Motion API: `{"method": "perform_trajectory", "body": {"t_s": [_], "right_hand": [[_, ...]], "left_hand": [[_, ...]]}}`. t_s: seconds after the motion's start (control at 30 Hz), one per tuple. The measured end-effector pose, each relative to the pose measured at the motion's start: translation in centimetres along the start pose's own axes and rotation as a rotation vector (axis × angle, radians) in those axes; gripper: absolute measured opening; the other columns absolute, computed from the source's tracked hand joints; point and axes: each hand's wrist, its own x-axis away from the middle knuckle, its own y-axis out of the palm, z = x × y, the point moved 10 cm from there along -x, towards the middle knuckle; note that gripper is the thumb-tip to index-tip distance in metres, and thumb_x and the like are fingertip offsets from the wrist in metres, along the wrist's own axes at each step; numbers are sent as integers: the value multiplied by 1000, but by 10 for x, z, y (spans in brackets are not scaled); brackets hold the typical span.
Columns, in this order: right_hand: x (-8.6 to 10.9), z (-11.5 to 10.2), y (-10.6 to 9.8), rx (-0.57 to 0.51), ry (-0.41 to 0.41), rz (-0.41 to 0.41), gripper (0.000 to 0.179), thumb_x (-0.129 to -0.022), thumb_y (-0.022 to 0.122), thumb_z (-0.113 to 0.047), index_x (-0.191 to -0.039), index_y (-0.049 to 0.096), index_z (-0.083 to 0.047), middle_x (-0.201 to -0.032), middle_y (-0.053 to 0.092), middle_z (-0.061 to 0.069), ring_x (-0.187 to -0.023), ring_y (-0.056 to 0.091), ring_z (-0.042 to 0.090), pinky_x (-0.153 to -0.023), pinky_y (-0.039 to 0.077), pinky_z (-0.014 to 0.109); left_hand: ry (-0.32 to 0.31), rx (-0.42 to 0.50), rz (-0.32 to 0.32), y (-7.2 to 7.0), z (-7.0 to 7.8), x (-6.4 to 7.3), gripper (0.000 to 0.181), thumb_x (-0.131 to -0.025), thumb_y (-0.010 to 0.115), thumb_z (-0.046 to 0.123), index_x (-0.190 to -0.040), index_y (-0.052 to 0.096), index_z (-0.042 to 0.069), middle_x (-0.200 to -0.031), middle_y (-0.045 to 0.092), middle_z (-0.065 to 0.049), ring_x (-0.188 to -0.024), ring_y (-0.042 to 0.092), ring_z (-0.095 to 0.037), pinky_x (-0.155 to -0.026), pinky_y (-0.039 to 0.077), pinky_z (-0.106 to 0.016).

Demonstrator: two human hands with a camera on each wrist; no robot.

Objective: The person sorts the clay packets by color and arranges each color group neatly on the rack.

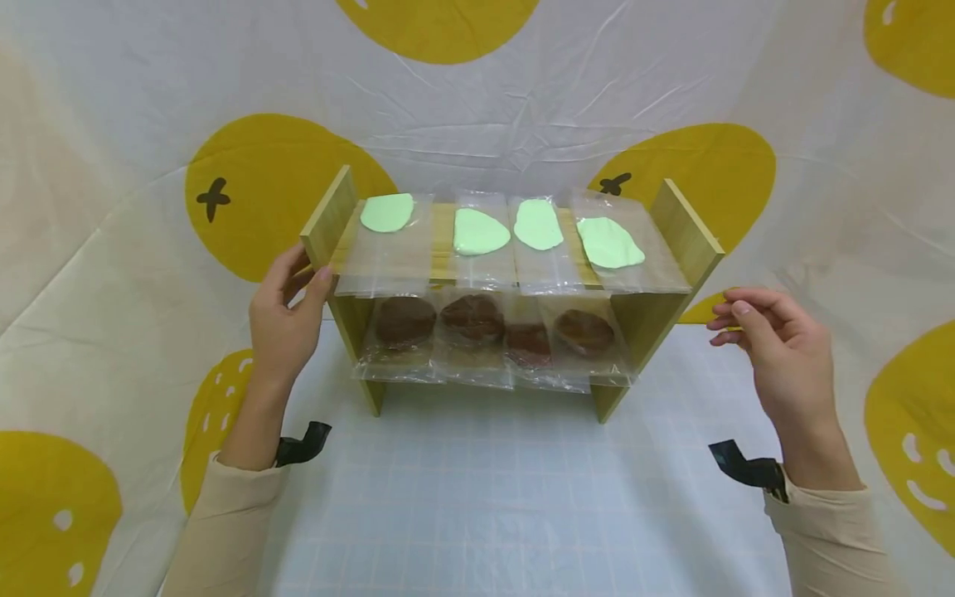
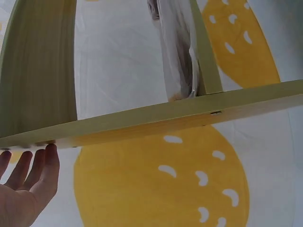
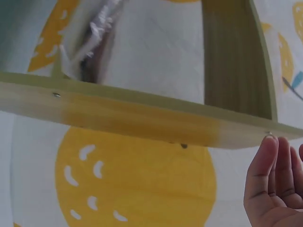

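Note:
A small two-tier wooden shelf [image 1: 690, 228] stands before me. On its upper tier lie several clear plastic bags [image 1: 395, 265], each with a flat pale green piece [image 1: 481, 232]. The lower tier bears similar bags with round dark brown pieces [image 1: 405, 322]. My left hand [image 1: 287, 315] is at the shelf's left side panel [image 2: 142, 116], its fingertips right at the outer face. To the right of the shelf, my right hand [image 1: 783, 356] holds nothing; its fingers are loosely bent, with the fingertips close by the right side panel [image 3: 142, 113] in the right wrist view.
A pale blue checked cloth [image 1: 477, 514] covers the table below and in front of the shelf. Behind and around hangs a white sheet [image 1: 477, 108] with large yellow printed shapes. Black mounts [image 1: 746, 466] are worn at both wrists. Several bags overhang the shelf fronts.

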Motion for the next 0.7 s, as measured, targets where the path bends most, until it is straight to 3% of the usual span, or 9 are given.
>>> {"method": "perform_trajectory", "body": {"t_s": [0.27, 0.4, 0.7], "right_hand": [[39, 35, 9, 165, 50, 18, 25, -100, 56, -1, -117, 58, 17, -98, 67, 15, -84, 66, 22, -72, 55, 24], [59, 56, 15, 277, 111, 3, 25, -102, 55, -8, -119, 60, 11, -101, 66, 18, -88, 65, 21, -74, 55, 24], [93, 99, 38, 233, 148, -73, 23, -104, 52, -6, -117, 58, 11, -102, 66, 19, -90, 65, 21, -76, 55, 26]], "left_hand": [[43, 7, 35, -16, -2, 28, 34, -95, 63, -4, -129, 63, -3, -120, 67, -17, -103, 65, -16, -79, 52, -18], [40, -33, 7, -22, -10, 50, 33, -94, 63, -7, -127, 64, -4, -115, 68, -19, -101, 65, -11, -80, 50, -16], [106, -72, -89, -21, -25, 99, 36, -89, 64, -14, -123, 67, -3, -115, 69, -17, -106, 64, -14, -86, 49, -19]]}}
